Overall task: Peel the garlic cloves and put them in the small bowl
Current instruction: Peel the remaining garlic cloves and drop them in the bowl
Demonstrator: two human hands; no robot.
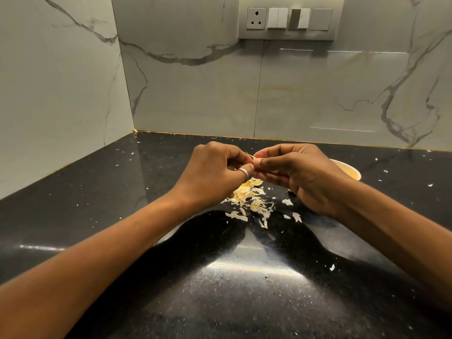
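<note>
Both hands meet mid-air above the black granite countertop (244, 289), over the pile of garlic skins (252, 201). We judge that's deliberate: whatever comes off drops onto the same heap.

Left hand (215, 167): fingers curled, thumb and forefinger pinching one end of the garlic clove (253, 158). There is a ring (244, 172) on the thumb.
Right hand (300, 174): also curled, thumb and forefinger pinching the other end. With two opposed pinches, one likely anchors while the other strips.

Only a pale sliver of the clove shows between the fingertips. We can't tell how much skin is left on it.

The small bowl (351, 170) sits on the counter just behind the right hand, mostly hidden, with only part of its cream rim visible. We can't see its contents. It's placed on the right, so we expect a short drop-off with the right hand alone.

Room and edges:
- The side wall (61, 94) closes off the left and the marble backsplash (293, 94) the rear, so we're working in a corner.
- The hands are well apart from both walls.
- There's open counter towards us and out to the left.
- Skin flecks are scattered wide across the counter, a few near the bowl.
- The switch panel (291, 18) is high up, out of the way.

Risk: loose skin riding along into the bowl.
</note>
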